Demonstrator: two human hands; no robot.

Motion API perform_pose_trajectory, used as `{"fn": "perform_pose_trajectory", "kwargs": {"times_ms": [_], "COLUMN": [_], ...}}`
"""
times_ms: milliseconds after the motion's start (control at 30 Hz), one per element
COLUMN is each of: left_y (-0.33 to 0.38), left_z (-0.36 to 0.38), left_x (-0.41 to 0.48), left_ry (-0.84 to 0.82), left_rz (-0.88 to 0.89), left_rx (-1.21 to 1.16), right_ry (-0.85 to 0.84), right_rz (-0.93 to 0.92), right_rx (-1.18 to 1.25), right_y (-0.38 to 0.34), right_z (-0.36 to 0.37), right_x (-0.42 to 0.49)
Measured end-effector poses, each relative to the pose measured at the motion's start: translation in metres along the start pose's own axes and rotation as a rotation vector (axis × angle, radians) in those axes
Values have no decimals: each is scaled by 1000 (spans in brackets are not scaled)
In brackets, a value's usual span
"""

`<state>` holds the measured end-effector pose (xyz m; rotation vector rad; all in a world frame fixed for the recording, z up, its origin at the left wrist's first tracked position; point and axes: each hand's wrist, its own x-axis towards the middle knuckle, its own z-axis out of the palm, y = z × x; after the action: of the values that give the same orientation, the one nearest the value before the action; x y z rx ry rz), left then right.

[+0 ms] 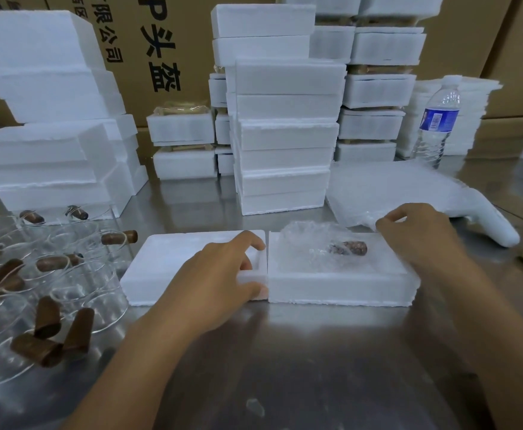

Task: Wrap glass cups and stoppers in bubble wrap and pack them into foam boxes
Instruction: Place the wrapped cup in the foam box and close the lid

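Two white foam box halves lie side by side on the steel table. My left hand (223,274) grips the right edge of the left foam half (160,268), thumb on its front wall and fingers over the rim. The right foam half (340,287) holds a bubble-wrapped bundle (325,243) with a brown stopper (354,247) showing through. My right hand (418,234) hovers at that half's far right corner, fingers curled, pinching the near edge of the stack of bubble wrap sheets (387,193).
Clear glass cups (67,274) and several brown stoppers (49,318) crowd the table's left side. Stacks of closed foam boxes (285,135) stand behind, more at the left (46,135). A water bottle (437,119) stands at back right. Cardboard cartons line the back.
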<state>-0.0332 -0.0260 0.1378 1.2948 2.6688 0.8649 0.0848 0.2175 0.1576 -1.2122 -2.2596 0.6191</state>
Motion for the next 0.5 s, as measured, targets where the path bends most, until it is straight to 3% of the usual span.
{"fn": "perform_pose_trajectory", "kwargs": {"times_ms": [100,267,500], "left_y": [0,5,23], "left_z": [-3,-14,-32], "left_x": [-1,-1,-7], "left_ry": [46,210,706], "left_rz": [62,126,387], "left_rx": [-15,-70,-108], "right_ry": [-19,-68,-251], "right_rz": [53,119,105], "right_rx": [159,189,201], "right_y": [9,12,6], "right_z": [-7,-11,-9], "right_x": [6,6,8]}}
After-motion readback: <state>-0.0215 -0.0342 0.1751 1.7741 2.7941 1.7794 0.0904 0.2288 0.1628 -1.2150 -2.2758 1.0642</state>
